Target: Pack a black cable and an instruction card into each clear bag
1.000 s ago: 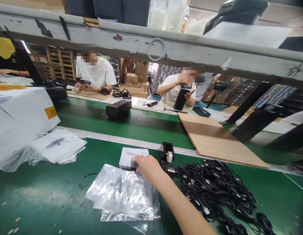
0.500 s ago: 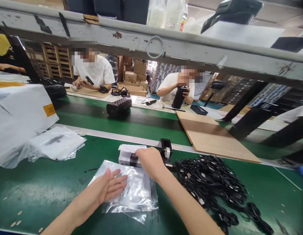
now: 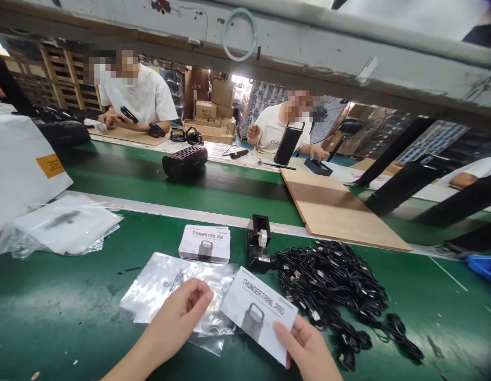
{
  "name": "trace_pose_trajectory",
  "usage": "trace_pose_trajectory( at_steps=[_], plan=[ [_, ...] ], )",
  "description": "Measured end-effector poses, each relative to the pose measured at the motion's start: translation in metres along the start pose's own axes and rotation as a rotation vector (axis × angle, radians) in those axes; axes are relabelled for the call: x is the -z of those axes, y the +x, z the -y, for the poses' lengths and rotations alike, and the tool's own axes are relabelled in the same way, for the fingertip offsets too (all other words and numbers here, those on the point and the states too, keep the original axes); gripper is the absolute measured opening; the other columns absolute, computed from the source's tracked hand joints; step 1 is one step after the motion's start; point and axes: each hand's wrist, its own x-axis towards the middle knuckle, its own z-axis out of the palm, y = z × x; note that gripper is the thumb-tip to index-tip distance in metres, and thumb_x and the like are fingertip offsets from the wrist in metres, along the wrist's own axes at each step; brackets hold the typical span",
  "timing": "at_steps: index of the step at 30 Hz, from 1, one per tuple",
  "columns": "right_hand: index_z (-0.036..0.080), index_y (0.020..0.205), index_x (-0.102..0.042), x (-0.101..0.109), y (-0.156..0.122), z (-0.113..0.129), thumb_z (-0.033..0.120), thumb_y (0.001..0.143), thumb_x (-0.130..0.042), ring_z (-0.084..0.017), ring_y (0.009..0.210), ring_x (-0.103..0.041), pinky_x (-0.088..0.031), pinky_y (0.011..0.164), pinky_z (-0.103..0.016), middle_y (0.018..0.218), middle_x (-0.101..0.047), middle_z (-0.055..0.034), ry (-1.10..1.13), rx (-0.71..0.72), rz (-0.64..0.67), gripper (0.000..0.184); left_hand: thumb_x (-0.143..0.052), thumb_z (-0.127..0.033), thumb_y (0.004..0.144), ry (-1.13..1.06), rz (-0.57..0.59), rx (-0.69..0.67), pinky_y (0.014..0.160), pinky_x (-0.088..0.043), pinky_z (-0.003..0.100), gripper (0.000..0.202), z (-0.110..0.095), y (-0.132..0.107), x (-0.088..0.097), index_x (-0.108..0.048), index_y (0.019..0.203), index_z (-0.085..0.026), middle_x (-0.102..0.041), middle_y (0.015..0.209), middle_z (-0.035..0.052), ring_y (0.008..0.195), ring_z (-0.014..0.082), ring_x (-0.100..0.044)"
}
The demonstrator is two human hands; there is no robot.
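Note:
My right hand (image 3: 309,346) grips a printed manual (image 3: 258,312) marked "THUNDER TRAIL PRO" by its lower right corner, thumb on top. My left hand (image 3: 178,317) is closed in a pinch over the clear plastic bags (image 3: 150,280); whatever its fingers hold, if anything, is hidden. Behind the bags lies a stack of the same manuals (image 3: 204,244). To the right of that stack stands a black tape dispenser (image 3: 258,244) with a white roll. A heap of coiled black USB cables (image 3: 328,280) lies to the right of my right hand.
More plastic bags (image 3: 71,225) lie at the left by a white sack (image 3: 23,174). A black speaker (image 3: 185,161) rests on the green belt (image 3: 237,182), a wooden board (image 3: 336,211) at its right. Two people sit opposite under an overhead beam (image 3: 293,37); a blue bin (image 3: 483,270) is far right.
My right hand has drawn back from the manual stack with one manual. My left hand has gone from spread to curled. The co-worker opposite has lowered a hand from the upright black speaker.

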Motion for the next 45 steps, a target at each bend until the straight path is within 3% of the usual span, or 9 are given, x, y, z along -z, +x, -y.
trace_pose_trajectory(
  at_steps=[4,9,12,18,23,29,35,40,45],
  plan=[
    [0.015,0.081,-0.067,0.011,-0.003,-0.004,0.055,0.054,-0.071,-0.012,0.042,-0.045,-0.033,0.034,-0.021,0.057,-0.062,-0.0044,-0.012,0.007,-0.060,0.049,-0.045,-0.039,0.081,0.377,-0.074,-0.098,0.058,-0.041,0.029,0.021,0.009,0.006,0.001,-0.056,0.080,-0.022,-0.056,0.074,0.0012,0.065,0.0181,-0.051],
    [0.014,0.082,-0.067,0.004,-0.002,-0.005,0.054,0.059,-0.068,-0.008,0.038,-0.035,-0.028,0.030,-0.018,0.053,-0.059,-0.0028,-0.051,0.022,-0.073,0.046,-0.051,-0.041,0.077,0.555,-0.136,-0.118,0.067,-0.043,0.035,0.021,0.011,0.010,0.003,-0.057,0.079,-0.021,-0.057,0.082,0.0038,0.075,0.0223,-0.054],
    [0.014,0.085,-0.066,0.003,-0.002,-0.006,0.055,0.060,-0.067,-0.008,0.038,-0.036,-0.029,0.031,-0.018,0.058,-0.062,-0.0041,-0.052,0.027,-0.072,0.048,-0.059,-0.039,0.072,0.604,-0.153,-0.103,0.068,-0.043,0.035,0.018,0.011,0.013,-0.002,-0.059,0.069,-0.021,-0.058,0.080,0.0037,0.079,0.0245,-0.054],
    [0.014,0.087,-0.067,0.005,-0.005,-0.001,0.055,0.057,-0.069,-0.013,0.046,-0.048,-0.036,0.035,-0.021,0.066,-0.066,-0.0072,-0.010,-0.006,-0.003,0.050,-0.046,-0.036,0.081,0.585,-0.141,-0.143,0.065,-0.042,0.031,0.026,0.009,0.013,-0.004,-0.062,0.065,-0.023,-0.059,0.075,0.0023,0.073,0.0211,-0.057],
    [0.014,0.092,-0.065,-0.017,-0.004,-0.005,0.053,0.061,-0.068,-0.013,0.046,-0.049,-0.035,0.033,-0.020,0.070,-0.067,-0.0082,0.063,0.060,-0.066,0.050,-0.039,-0.036,0.085,0.597,-0.112,-0.178,0.066,-0.044,0.030,0.030,0.009,0.008,-0.001,-0.062,0.069,-0.023,-0.057,0.076,0.0024,0.074,0.0202,-0.057],
    [0.012,0.097,-0.061,-0.040,0.000,-0.009,0.051,0.068,-0.060,-0.013,0.045,-0.050,-0.039,0.034,-0.021,0.078,-0.068,-0.0107,-0.071,0.102,-0.161,0.049,-0.037,-0.034,0.086,0.628,-0.110,-0.183,0.068,-0.044,0.031,0.030,0.012,0.003,-0.005,-0.060,0.072,-0.021,-0.056,0.078,0.0029,0.077,0.0205,-0.056],
    [0.009,0.088,-0.060,-0.037,-0.009,-0.017,0.045,0.069,-0.060,-0.008,0.028,-0.042,-0.031,0.027,-0.016,0.042,-0.055,0.0004,-0.106,-0.060,-0.001,0.040,-0.037,-0.036,0.087,0.576,-0.180,-0.190,0.068,-0.045,0.031,0.024,0.018,0.000,-0.007,-0.056,0.086,-0.022,-0.056,0.084,0.0033,0.076,0.0194,-0.056],
    [0.010,0.087,-0.059,-0.030,-0.006,-0.027,0.046,0.065,-0.063,-0.007,0.033,-0.047,-0.033,0.030,-0.014,0.052,-0.061,-0.0027,-0.109,-0.126,0.141,0.042,-0.041,-0.035,0.085,0.554,-0.163,-0.217,0.068,-0.047,0.030,0.019,0.026,0.000,-0.006,-0.055,0.083,-0.022,-0.056,0.085,0.0026,0.075,0.0186,-0.057],
    [0.012,0.099,-0.053,-0.030,-0.003,-0.015,0.055,0.066,-0.060,-0.003,0.028,-0.042,-0.026,0.026,-0.013,0.062,-0.063,-0.0027,-0.128,-0.160,0.243,0.055,-0.054,-0.037,0.079,0.570,-0.132,-0.256,0.070,-0.048,0.033,0.016,0.029,-0.001,-0.007,-0.057,0.085,-0.023,-0.056,0.087,0.0027,0.083,0.0215,-0.057]
  ],
)
